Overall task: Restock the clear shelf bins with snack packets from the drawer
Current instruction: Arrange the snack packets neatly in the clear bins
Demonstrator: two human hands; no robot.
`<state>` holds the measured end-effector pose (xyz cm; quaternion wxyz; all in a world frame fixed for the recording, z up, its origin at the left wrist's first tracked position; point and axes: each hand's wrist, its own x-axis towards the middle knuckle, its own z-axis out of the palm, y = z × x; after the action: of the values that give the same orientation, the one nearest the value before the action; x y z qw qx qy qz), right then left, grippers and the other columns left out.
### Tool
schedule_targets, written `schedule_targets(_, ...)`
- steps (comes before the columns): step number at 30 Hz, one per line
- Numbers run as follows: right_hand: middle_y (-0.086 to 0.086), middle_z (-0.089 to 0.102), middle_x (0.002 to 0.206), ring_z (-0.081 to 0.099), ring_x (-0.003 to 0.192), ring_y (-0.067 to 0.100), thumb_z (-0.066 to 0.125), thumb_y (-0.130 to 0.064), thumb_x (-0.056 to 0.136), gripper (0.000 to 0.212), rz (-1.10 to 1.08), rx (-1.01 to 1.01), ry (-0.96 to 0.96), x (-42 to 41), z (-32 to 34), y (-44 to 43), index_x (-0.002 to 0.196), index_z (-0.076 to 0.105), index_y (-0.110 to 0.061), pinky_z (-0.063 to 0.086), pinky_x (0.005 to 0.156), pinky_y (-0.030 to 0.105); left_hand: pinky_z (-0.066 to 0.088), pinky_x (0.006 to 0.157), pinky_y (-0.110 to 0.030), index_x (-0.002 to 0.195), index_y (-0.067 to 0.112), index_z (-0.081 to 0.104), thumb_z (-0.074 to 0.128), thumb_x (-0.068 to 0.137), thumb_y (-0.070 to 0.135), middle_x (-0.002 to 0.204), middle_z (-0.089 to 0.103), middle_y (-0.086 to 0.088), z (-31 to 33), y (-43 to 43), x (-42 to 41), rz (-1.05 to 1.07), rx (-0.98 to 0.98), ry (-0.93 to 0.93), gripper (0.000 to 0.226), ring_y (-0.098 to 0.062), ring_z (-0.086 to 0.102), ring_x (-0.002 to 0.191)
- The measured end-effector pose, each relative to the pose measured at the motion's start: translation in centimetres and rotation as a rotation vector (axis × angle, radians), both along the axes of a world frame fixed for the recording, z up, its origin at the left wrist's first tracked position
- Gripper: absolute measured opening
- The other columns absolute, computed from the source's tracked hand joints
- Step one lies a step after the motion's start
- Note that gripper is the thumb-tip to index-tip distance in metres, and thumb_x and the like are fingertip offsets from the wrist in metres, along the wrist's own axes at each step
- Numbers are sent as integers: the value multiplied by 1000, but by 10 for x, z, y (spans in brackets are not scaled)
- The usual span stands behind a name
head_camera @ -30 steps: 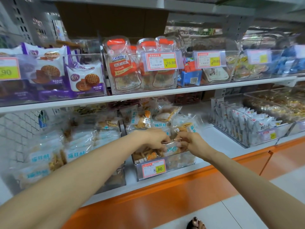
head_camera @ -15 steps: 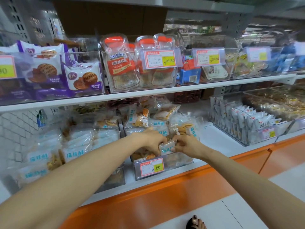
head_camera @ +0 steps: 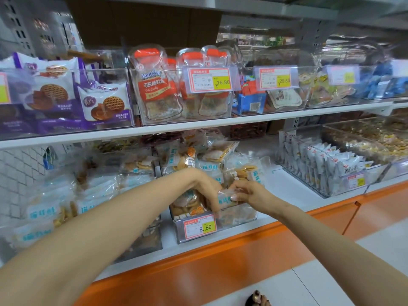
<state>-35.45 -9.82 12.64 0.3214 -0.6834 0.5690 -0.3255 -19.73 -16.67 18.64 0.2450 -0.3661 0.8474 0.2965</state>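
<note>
The bin (head_camera: 240, 217) is heaped, with packets (head_camera: 187, 160) piled toward 12 o'clock. One packet (head_camera: 225, 200) stands at its 6 o'clock end, just behind the tag (head_camera: 199, 227). The left hand (head_camera: 205, 191) curls its fingers down over the packet's 9 o'clock side; the right hand (head_camera: 249, 193) pinches its top edge from 3 o'clock. This bin looks nearly done; the drawer is out of view, so remaining stock cannot be told

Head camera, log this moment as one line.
stage: placing | left hand: grips snack packet | right hand: pinches it | clear bin: lower shelf, packed
</note>
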Motion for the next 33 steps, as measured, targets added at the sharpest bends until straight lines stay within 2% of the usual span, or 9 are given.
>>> schedule_targets(4, -10, 60, 76, 56, 75, -2, 63, -2, 87, 12, -24, -16, 28, 0, -4, 3, 80, 60, -12, 42, 68, 10, 50, 90, -28, 135, 11, 38, 71, 81, 17, 125, 55, -4, 3, 3, 17, -7, 21, 62, 64, -21, 58, 110)
schedule_targets(8, -11, 65, 83, 62, 82, -1, 61, 4, 86, 20, -47, -11, -127, -6, -5, 4, 81, 64, -15, 47, 71, 12, 49, 69, -13, 135, 14, 37, 69, 83, 15, 104, 56, 8, 13, -3, 32, 76, 72, 253, 61, 2, 61, 78)
schedule_targets(11, -12, 64, 78, 65, 83, 1, 59, 7, 86, 19, -40, -24, -157, -7, -4, 6, 80, 64, -11, 49, 72, 15, 50, 89, -21, 135, 13, 41, 69, 83, 11, 112, 59, 6, 22, -6, 47, 99, 68, 340, 59, -5, 61, 97)
schedule_targets(19, -7, 65, 85, 65, 76, 0, 58, 6, 87, 15, -80, -164, -239, -4, 4, 15, 87, 66, -6, 50, 66, 14, 47, 93, -20, 114, 22, 46, 76, 77, 16, 118, 58, 5, 21, 8, 69, 60, -124, 554, 47, -5, 56, 109)
schedule_targets(22, 0, 66, 63, 63, 53, 12, 55, 8, 87, 12, -213, -268, -428, -14, 24, 15, 84, 62, -3, 48, 52, 17, 48, 96, -25, 117, 16, 44, 74, 79, 11, 120, 59, -3, 18, 12, 64, 51, -71, 472, 49, -14, 58, 109)
schedule_targets(25, 1, 63, 56, 56, 52, 18, 58, 2, 85, 16, -234, -206, -536, -35, 37, 19, 70, 55, -3, 45, 50, 20, 50, 91, -23, 125, 11, 45, 72, 81, 13, 120, 61, -3, 14, 11, 40, -23, -50, 267, 52, -13, 60, 104)
schedule_targets(27, 4, 65, 62, 60, 60, 18, 64, -9, 74, 14, -160, -66, -484, -43, 31, 24, 69, 57, 2, 50, 59, 23, 49, 88, -23, 128, 8, 46, 71, 82, 17, 123, 60, -4, 8, 9, 22, -90, -53, 76, 53, -13, 58, 103)
schedule_targets(30, 15, 71, 87, 67, 87, 24, 65, -18, 67, 41, -41, 136, -260, -42, 20, 27, 94, 64, 13, 50, 89, 30, 47, 84, -27, 133, 9, 45, 67, 85, 22, 132, 53, -13, 5, 10, -1, -170, -104, -126, 54, -23, 56, 107)
schedule_targets(33, -14, 71, 71, 64, 74, -6, 62, 1, 80, 24, 61, 261, -160, -37, 17, 25, 95, 70, -16, 43, 68, 3, 41, 96, -30, 142, 14, 36, 63, 88, 28, 144, 40, -15, 1, 12, -9, -192, -100, -220, 63, -31, 41, 129)
